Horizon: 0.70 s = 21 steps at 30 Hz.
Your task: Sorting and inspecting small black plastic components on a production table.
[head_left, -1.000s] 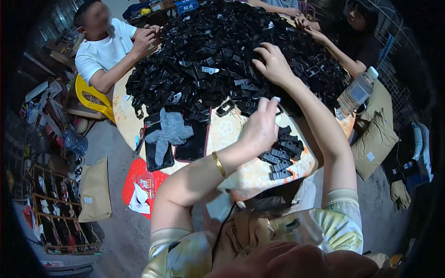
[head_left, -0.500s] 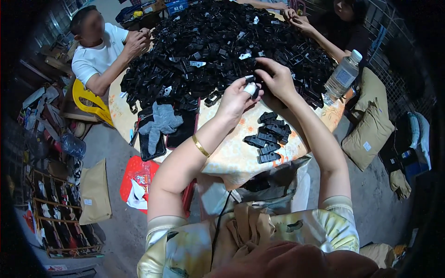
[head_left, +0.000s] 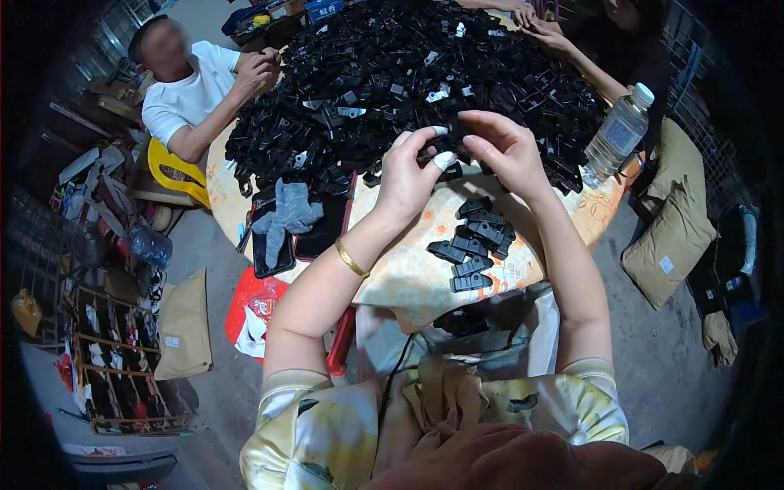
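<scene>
My left hand [head_left: 408,175], with white wrapping on the thumb and forefinger tips, is curled at the near edge of a pile of black plastic parts [head_left: 367,98]. Facing it, my right hand [head_left: 510,155] has its thumb and fingers bent inward. Between the two sets of fingertips is a dark part, seemingly one of the black plastic parts; its outline blends into the pile. Below my hands, several similar black clips [head_left: 474,245] lie grouped on the flowered tablecloth [head_left: 400,273].
A clear bottle [head_left: 616,135] stands right of the pile. A grey glove [head_left: 287,214] lies on a dark tray [head_left: 272,249] at the left. Two people work across the table: one in a white shirt [head_left: 192,94], another in dark clothing [head_left: 633,49]. A red stool [head_left: 253,306] stands below left.
My left hand has turned, and its thumb and forefinger are wider apart. The right hand has shifted slightly right and down. The whole view has swung a little.
</scene>
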### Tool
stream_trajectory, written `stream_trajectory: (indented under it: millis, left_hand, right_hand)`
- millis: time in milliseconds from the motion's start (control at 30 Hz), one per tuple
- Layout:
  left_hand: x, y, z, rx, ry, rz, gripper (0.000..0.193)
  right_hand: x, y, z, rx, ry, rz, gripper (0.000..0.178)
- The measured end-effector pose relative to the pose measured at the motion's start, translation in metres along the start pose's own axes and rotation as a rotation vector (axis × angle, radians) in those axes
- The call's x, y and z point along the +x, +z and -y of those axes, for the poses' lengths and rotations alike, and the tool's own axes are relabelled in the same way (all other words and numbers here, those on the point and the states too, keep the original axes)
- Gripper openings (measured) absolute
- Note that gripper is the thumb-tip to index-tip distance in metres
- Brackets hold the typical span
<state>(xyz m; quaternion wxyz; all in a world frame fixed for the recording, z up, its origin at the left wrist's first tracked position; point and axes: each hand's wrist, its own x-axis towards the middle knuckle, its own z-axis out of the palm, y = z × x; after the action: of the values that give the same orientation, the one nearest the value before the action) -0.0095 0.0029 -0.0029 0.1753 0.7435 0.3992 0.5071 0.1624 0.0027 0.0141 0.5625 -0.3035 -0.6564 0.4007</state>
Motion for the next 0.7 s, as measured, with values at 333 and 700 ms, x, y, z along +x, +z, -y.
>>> stream_trajectory:
  millis: [333,700]
  left_hand:
    - [0.009,-0.011,-0.003,-0.534,-0.305,0.125,0.028]
    - [0.006,-0.007,0.000,-0.754,-0.376,0.080,0.038]
  right_hand:
    - [0.001,-0.009,-0.002,-0.267,0.041,0.126,0.032]
    - [-0.005,0.013,-0.011,-0.508,-0.261,-0.046,0.041]
